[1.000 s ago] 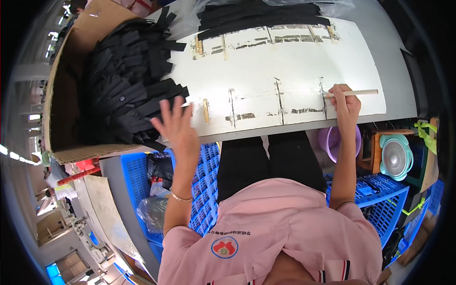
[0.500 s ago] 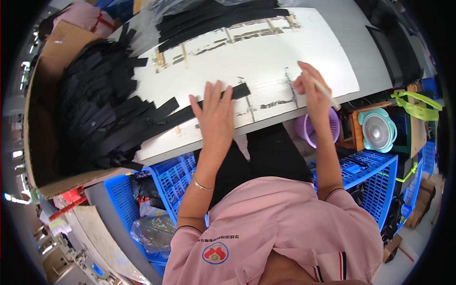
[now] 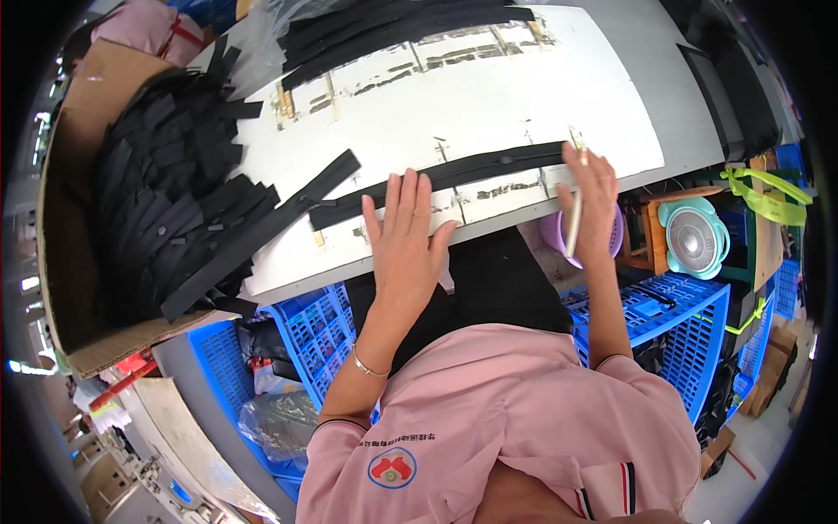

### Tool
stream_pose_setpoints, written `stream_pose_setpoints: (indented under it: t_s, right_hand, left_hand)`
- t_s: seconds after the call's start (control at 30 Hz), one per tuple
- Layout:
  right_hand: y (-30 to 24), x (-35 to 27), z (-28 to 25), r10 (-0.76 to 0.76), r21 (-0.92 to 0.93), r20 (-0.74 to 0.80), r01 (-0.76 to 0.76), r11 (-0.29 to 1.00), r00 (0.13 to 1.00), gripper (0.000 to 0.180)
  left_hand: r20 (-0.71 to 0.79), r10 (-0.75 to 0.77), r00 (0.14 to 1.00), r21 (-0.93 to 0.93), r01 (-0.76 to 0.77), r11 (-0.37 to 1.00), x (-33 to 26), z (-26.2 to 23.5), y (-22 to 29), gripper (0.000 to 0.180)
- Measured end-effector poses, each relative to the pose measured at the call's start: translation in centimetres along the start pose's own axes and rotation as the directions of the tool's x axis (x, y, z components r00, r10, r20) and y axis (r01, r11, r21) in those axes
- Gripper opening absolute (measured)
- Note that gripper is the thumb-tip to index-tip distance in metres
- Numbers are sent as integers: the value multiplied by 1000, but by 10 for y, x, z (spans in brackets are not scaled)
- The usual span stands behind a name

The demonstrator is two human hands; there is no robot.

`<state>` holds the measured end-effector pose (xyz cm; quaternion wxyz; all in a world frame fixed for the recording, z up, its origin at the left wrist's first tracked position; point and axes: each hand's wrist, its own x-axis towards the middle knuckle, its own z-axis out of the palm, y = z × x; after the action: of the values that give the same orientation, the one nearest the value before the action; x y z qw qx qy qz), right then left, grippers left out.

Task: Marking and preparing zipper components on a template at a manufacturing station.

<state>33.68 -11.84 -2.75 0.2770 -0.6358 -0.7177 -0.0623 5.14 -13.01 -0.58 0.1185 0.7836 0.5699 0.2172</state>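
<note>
Head view looks down at a person in a pink shirt (image 3: 515,419) at a white tabletop (image 3: 489,96). A long black strip (image 3: 436,179) lies flat across the lower middle of the tabletop, running from the middle left up toward the right.

The left hand (image 3: 403,244) is in the middle of the frame. Its fingers (image 3: 410,196) are spread open and flat, and their tips press down on the black strip. It grips nothing. A thin bracelet (image 3: 367,367) sits on that wrist.

The right hand (image 3: 594,196) is to the right of the middle, at the right end of the strip. Its fingers are closed around a thin pale stick (image 3: 574,223) like a pen. The top of the stick pokes up past the fingers and touches the strip's end. The two hands are near each other, with a bare bit of strip between them.

On the left of the frame a big brown cardboard box (image 3: 65,175) is full of a pile of black strips (image 3: 166,192). Some of them spill over onto the tabletop. More black strips (image 3: 393,22) lie in a bunch at the top of the frame, at the far edge of the tabletop.

Under the tabletop there are blue plastic crates (image 3: 672,323) at the lower right and lower left. A small teal fan (image 3: 694,236) stands on the right, just beside a purple bowl (image 3: 554,231).
</note>
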Motion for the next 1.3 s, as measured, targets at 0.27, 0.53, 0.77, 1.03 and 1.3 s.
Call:
stream_pose_setpoints:
  t_s: [0.27,0.53,0.77,1.03,1.3]
  right_hand:
    - [21,1,1,-198,-75,-69,193,978,978,43]
    - [18,3,2,-117,-12,-86,117,993,989,36]
    - [-51,29,-8,110,316,-43,-91,944,993,31]
    - [-182,67,27,15,815,431,-396,422,902,18]
    - [-197,61,67,-56,805,393,-314,503,918,16]
  left_hand:
    - [-39,-136,990,67,139,988,-33,-23,-30,68]
    - [-135,-188,973,18,192,981,-50,-32,-48,69]
    - [-160,-183,970,13,188,982,-50,-33,-50,69]
    - [-185,-174,967,1,177,984,-51,-30,-52,70]
    - [-188,-182,965,-13,183,983,-50,-30,-51,70]
